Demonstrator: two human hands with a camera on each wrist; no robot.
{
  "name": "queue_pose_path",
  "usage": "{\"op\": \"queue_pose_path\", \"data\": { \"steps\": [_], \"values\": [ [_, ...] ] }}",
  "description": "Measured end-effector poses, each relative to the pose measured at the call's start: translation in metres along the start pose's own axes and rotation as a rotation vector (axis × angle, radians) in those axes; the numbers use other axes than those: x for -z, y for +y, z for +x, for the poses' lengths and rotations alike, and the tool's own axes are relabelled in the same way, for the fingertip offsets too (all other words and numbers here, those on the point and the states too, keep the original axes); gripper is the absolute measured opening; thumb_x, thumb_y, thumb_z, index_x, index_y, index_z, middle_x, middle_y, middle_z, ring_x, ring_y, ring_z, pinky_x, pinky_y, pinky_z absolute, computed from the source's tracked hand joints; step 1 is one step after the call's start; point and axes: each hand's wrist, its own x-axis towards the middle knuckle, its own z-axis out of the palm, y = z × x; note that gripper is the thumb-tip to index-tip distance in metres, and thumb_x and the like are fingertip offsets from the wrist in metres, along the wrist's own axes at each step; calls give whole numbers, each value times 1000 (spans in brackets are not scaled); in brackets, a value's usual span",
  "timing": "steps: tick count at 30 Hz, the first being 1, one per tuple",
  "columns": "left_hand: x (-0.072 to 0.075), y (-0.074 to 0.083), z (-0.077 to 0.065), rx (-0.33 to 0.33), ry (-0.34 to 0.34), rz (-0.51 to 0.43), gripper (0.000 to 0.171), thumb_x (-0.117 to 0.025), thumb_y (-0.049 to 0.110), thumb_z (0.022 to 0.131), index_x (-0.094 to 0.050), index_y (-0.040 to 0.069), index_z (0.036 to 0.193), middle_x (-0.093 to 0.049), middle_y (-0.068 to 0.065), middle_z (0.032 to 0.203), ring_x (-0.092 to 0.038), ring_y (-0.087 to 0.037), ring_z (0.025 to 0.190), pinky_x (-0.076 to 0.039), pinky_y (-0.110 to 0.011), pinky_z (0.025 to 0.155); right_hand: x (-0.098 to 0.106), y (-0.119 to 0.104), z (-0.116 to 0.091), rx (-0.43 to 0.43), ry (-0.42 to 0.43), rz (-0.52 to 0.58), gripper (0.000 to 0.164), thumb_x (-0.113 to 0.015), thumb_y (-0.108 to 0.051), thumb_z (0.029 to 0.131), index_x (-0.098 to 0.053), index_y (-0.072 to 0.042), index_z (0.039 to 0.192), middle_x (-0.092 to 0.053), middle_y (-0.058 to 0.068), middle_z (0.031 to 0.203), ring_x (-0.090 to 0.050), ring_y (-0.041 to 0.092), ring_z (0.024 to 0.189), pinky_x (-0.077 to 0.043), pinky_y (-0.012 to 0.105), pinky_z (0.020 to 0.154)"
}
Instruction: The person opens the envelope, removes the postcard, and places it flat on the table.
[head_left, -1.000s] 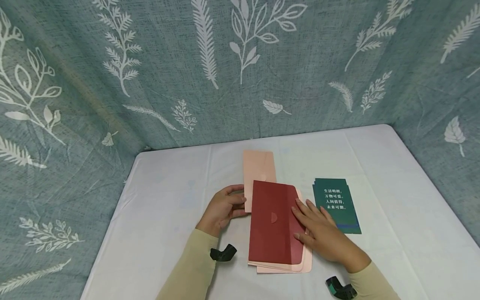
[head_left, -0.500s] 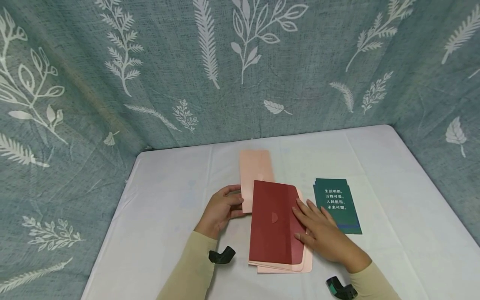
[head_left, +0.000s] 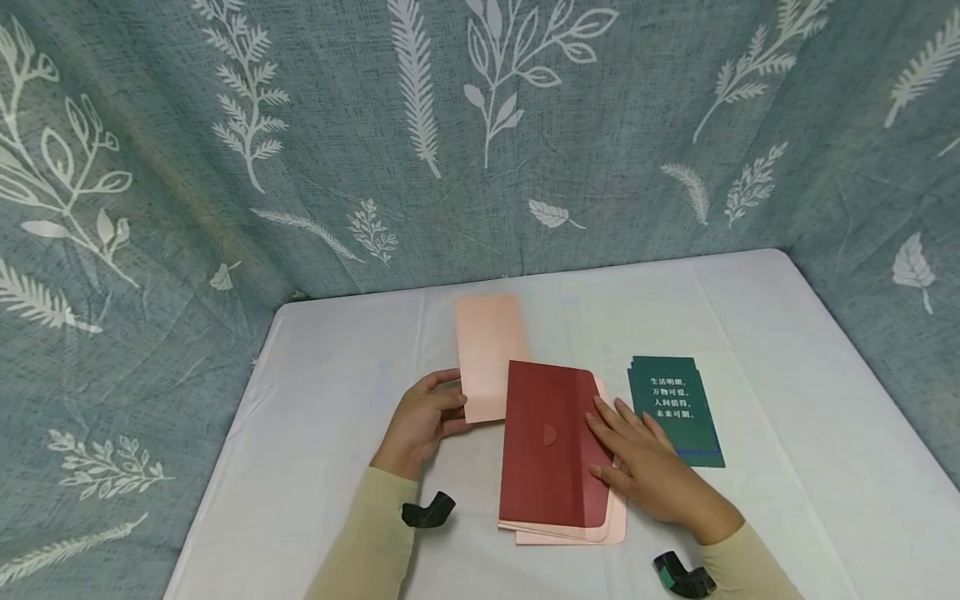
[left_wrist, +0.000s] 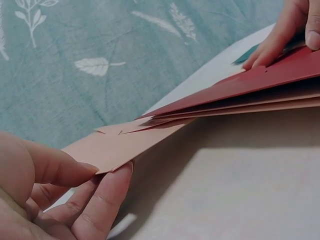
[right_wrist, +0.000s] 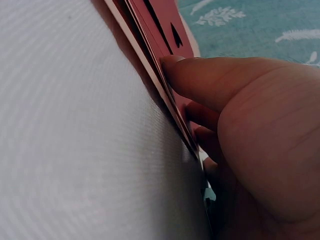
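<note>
My left hand (head_left: 423, 417) pinches the near left edge of a pale pink envelope (head_left: 487, 354) between thumb and fingers; the left wrist view shows this pinch up close. Part of that envelope lies beneath a dark red envelope (head_left: 551, 446), which has a small half-round tab. Under the red one, edges of more pink envelopes (head_left: 617, 523) stick out at the right and bottom. With its fingers extended, my right hand (head_left: 648, 462) rests on the red envelope's right side. In the right wrist view, the thumb touches the stack's edge (right_wrist: 150, 60).
Right of the stack lies a small pile of dark green cards (head_left: 678, 417) with white printed characters, close to my right fingers. A white cloth covers the table (head_left: 337, 375). Behind it hangs a teal curtain (head_left: 322, 125) with white leaf prints.
The left hand has drawn the pink envelope leftward, so more of it shows from under the red one. The right hand has stayed on the stack.
</note>
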Motion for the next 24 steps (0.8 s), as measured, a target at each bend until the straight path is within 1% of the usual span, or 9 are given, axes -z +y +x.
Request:
{"op": "queue_pose_path", "data": {
  "steps": [5, 10, 17, 24],
  "values": [
    [10, 3, -1, -6, 35, 7, 52, -62, -13, 97, -54, -4, 148, -74, -17, 119, -74, -22, 84, -63, -33, 67, 0, 0, 0, 2, 0, -5, 73, -72, -33, 106, -44, -2, 165, -27, 14, 177, -14, 43, 163, -4, 67, 124],
    [20, 6, -1, -16, 62, 11, 52, -62, -11, 99, -52, -3, 150, -74, -15, 117, -72, -22, 86, -62, -30, 67, 0, 1, 0, 0, -2, -3, 72, -72, -33, 106, -44, -3, 166, -27, 13, 177, -14, 43, 163, -4, 67, 123],
    [30, 9, -5, -18, 98, 6, 51, -62, -9, 101, -53, -1, 151, -73, -14, 114, -71, -23, 86, -62, -30, 67, 0, 1, 0, -2, -11, 2, 73, -71, -33, 107, -42, -4, 167, -25, 12, 178, -13, 42, 163, -2, 67, 124],
    [32, 12, -10, -34, 76, -9, 51, -62, -10, 102, -52, -2, 151, -75, -12, 115, -72, -22, 85, -62, -29, 68, 0, 2, 0, -7, -12, 3, 73, -72, -32, 106, -42, -4, 167, -25, 12, 178, -13, 42, 163, -2, 66, 124]
  ]
}}
